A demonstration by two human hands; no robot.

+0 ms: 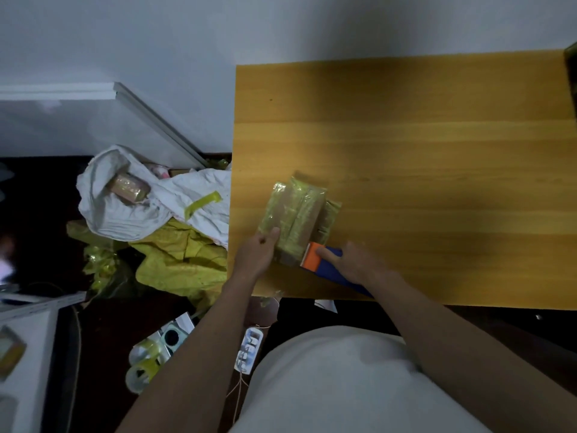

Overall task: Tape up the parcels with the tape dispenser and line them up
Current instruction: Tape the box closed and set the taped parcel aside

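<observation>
A brown parcel (296, 218) wrapped in yellowish tape lies near the left front corner of the wooden table (437, 151). Part of a smaller parcel (329, 218) shows just behind it on the right. My left hand (257, 253) holds the near left end of the parcel, thumb on top. My right hand (356, 264) grips the blue and orange tape dispenser (315, 257), whose orange head touches the parcel's near end.
Beside the table on the floor lie a white sack (156, 207) holding another taped parcel (129, 187), yellow bags (181, 260), tape rolls (146, 360) and a power strip (249, 348). A white shelf (25, 354) stands at the far left.
</observation>
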